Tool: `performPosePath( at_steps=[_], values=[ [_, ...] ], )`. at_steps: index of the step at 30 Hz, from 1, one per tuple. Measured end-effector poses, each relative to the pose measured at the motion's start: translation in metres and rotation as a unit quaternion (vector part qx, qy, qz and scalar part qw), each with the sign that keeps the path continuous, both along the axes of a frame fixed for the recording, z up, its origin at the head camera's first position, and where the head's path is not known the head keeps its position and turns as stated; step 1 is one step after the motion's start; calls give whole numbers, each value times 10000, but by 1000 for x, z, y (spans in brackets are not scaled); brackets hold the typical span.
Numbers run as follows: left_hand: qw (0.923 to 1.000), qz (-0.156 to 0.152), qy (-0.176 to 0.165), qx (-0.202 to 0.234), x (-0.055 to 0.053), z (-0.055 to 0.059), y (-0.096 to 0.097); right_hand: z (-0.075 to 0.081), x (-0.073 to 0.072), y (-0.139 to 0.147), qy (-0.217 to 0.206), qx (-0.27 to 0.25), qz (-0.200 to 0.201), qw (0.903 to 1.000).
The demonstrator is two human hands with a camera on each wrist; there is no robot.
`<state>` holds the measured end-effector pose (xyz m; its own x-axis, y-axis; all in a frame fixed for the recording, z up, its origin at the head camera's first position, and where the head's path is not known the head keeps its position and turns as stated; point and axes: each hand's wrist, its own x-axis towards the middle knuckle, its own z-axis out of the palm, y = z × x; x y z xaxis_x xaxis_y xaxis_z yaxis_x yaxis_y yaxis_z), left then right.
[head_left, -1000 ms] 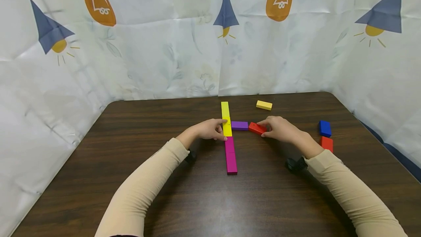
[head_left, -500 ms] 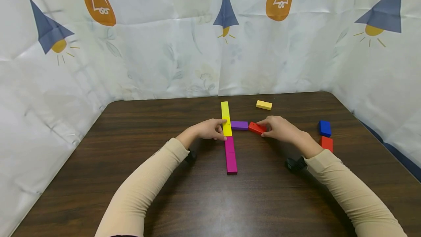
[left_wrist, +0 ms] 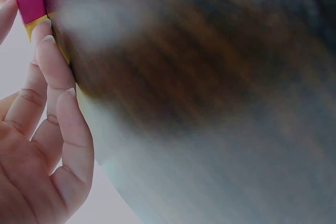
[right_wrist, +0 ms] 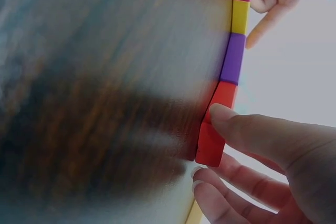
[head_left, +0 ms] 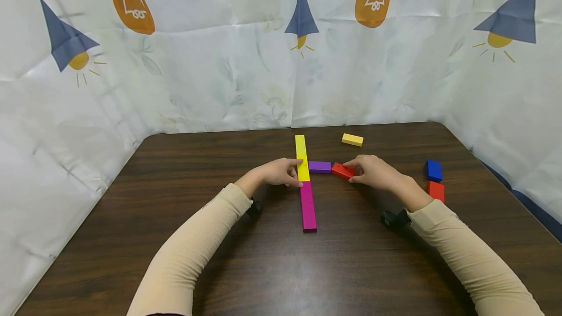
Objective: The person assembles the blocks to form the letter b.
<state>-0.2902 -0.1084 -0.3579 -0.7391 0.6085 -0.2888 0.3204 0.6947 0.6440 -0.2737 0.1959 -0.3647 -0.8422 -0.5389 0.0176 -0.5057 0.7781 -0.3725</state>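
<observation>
While the left hand [head_left: 276, 172] and the right hand [head_left: 373, 170] are reaching in from either side, coloured blocks are lying in a sideways T across the middle of a dark wood-grain counter [head_left: 329, 277]. The right fingers are closing around the right end of the slanting red block [head_left: 341, 170], pinching it against the thumb. That block's left end is meeting the purple block [head_left: 319, 167], which is pointing left to the straight column. In the column, the far yellow block [head_left: 300, 145] is sitting beyond the near yellow block [head_left: 304, 174], with the far magenta block [head_left: 306, 192] and the near magenta block [head_left: 309, 217] following toward the near side. The left fingers are lying loosely extended, unclenched, the index finger touching the near yellow block and the thumb touching the far magenta block. The loose yellow block [head_left: 352, 140] is lying farther off, right of the column. Toward the right edge, the blue block [head_left: 434, 171] is sitting just beyond the second red block [head_left: 435, 190], which the right arm is partly hiding.
</observation>
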Motion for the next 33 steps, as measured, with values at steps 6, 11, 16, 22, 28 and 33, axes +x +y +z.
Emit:
performPosePath(
  at_steps=[6, 11, 16, 22, 28, 33],
  values=[
    [10000, -20, -27, 34, 1, 1, 0, 0, 0, 0, -49, -1, -6, 10000],
    [10000, -30, -72, 36, 0, 2, 0, 0, 1, 1, -95, -3, -48, 9999],
    [10000, -39, -83, 21, 0, 1, 0, 2, 1, 3, -94, -67, -26, 9999],
    [10000, -45, -74, -13, -1, 1, 0, 9, 3, 13, -64, -274, -170, 9995],
    [10000, 11, 0, -86, 0, 3, -2, 19, 9, 30, -99, -520, -346, 9980],
    [10000, 27, -18, -78, 3, 4, -4, 25, 14, 48, 66, -567, -541, 9969]
  ],
)
